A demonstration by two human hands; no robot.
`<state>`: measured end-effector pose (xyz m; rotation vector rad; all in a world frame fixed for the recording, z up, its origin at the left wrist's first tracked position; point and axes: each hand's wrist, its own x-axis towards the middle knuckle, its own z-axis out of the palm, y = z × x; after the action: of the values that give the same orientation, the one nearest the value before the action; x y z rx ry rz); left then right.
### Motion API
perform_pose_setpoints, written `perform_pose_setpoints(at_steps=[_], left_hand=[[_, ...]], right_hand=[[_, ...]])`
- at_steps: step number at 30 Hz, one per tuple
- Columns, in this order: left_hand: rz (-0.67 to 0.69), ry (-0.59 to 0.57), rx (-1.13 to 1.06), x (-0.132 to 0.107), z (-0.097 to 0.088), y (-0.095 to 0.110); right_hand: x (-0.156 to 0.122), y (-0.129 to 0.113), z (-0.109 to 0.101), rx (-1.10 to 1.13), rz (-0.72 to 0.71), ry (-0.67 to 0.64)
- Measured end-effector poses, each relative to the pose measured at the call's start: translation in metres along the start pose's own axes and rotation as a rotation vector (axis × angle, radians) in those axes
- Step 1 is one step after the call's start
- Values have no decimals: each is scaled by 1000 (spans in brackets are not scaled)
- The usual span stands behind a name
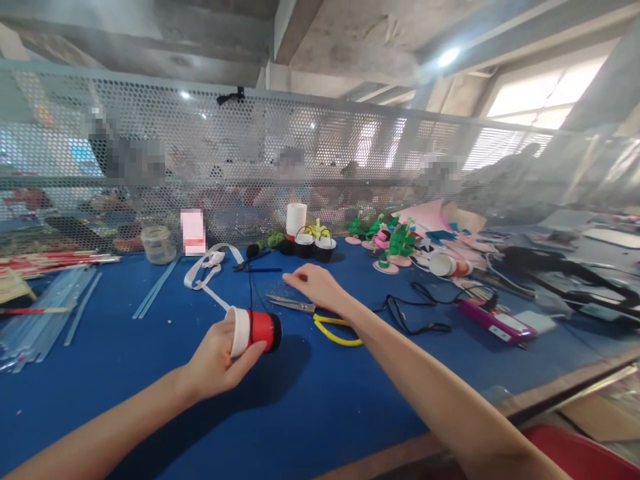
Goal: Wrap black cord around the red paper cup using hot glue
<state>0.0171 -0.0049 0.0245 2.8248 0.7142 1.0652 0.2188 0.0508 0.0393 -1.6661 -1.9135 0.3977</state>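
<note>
My left hand [215, 357] grips a small paper cup [260, 331], held tilted on its side above the blue table. The cup has a white rim part, a red middle and a black band at its base. A thin black cord runs upward from the cup. My right hand [317, 287] reaches over the table with its fingers bent together; whether anything small is between them is hidden. Below that wrist lies a pair of scissors [337, 337] with yellow handles, blades pointing left. A wisp of clear material lies by the right fingertips.
White ribbon [197, 277], a glass jar [159, 245] and clear strips [55, 327] lie to the left. Stacked white cups [297, 219] and small black-and-white baskets [325, 248] stand behind. Green craft plants [401, 241] and a purple device [495, 321] are at right. A perforated metal screen [240, 147] closes the back.
</note>
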Motion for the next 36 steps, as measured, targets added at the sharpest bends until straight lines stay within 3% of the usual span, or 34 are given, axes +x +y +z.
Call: perform_pose_setpoints(at_steps=[3, 6, 12, 17, 21, 25, 29, 36], left_hand=[[53, -27, 23, 3, 2, 0], [63, -72, 16, 6, 3, -1], [-133, -46, -107, 18, -7, -6], [-516, 17, -463, 32, -13, -3], [-724, 93, -730, 36, -9, -4], [-819, 76, -816, 36, -6, -9], [-886, 114, -846, 36, -6, -9], [-830, 90, -822, 34, -4, -6]], right_hand=[[-19, -31, -2, 172, -281, -232], [-29, -49, 0, 299, -375, -308], [-23, -59, -5, 402, -335, -187], [-16, -61, -19, 565, -416, 30], [-15, -56, -23, 798, -418, 70], [-13, -48, -24, 825, -425, 39], [-5, -40, -21, 736, -394, 100], [10, -29, -7, 637, -376, 123]])
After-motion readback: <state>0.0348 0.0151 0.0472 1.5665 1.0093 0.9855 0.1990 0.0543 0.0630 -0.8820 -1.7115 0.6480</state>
